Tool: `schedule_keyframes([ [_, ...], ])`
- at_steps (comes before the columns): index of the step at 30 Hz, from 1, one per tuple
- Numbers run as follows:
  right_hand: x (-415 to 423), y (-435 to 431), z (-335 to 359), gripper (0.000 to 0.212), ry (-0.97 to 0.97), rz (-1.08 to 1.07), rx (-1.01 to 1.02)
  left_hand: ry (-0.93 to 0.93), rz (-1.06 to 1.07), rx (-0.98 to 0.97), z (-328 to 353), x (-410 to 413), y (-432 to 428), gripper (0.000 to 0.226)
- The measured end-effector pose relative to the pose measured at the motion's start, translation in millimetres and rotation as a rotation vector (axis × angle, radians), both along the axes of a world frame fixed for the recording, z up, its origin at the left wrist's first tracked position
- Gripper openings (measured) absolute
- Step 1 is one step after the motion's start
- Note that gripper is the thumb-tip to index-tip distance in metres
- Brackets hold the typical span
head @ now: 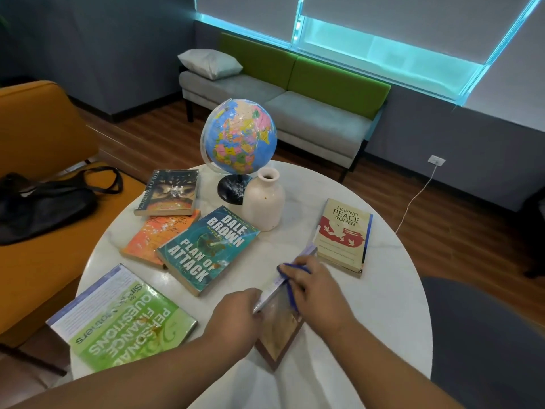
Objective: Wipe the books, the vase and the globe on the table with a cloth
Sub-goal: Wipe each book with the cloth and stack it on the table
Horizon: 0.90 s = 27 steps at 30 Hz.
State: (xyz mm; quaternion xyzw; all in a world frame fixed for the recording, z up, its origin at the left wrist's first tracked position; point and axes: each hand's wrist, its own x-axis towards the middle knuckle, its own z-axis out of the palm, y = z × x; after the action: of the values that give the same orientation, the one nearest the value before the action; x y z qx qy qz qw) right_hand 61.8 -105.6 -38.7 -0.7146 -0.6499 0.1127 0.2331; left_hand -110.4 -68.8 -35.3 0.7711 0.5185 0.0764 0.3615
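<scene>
On the round white table [383, 305] a brown book [278, 329] stands tilted on its edge near the front. My left hand [236, 317] grips its spine side. My right hand [315, 293] presses a blue cloth [290, 274] against the book's upper edge. A teal book [206, 249], an orange book [156, 234], a dark book [169, 191], a green book [124, 320] and a cream book [343, 234] lie flat. The cream vase [264, 200] stands in front of the globe [239, 137] at the table's far side.
An orange chair [38, 137] with a black bag [44, 202] stands to the left. A grey and green sofa [295, 104] with a pillow is behind the table. A dark seat [486, 335] is at the right. A white cable [415, 199] runs across the floor.
</scene>
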Motion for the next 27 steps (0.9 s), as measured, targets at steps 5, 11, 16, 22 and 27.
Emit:
schedule_keyframes([
  [5, 16.3, 10.6, 9.4, 0.033, 0.037, -0.221, -0.015, -0.005, -0.024, 0.04, 0.2, 1.7, 0.7, 0.028],
  [11, -22.3, -14.7, 11.7, 0.043, -0.04, 0.079, -0.127, -0.028, -0.052, 0.053, -1.1, -2.7, 0.1, 0.019],
  [16, 18.1, 1.1, -1.9, 0.033, 0.044, -0.185, 0.006, -0.003, -0.044, 0.077, -2.5, -5.8, 1.4, 0.029],
  [22, 19.6, 5.7, -9.9, 0.05, 0.156, -0.441, 0.014, 0.022, -0.036, 0.047, -3.7, -4.0, 2.5, 0.039],
  [27, -33.4, -17.5, -39.6, 0.063, 0.149, -0.289, -0.077, -0.114, 0.08, -0.118, -8.1, -2.7, 3.8, 0.031],
])
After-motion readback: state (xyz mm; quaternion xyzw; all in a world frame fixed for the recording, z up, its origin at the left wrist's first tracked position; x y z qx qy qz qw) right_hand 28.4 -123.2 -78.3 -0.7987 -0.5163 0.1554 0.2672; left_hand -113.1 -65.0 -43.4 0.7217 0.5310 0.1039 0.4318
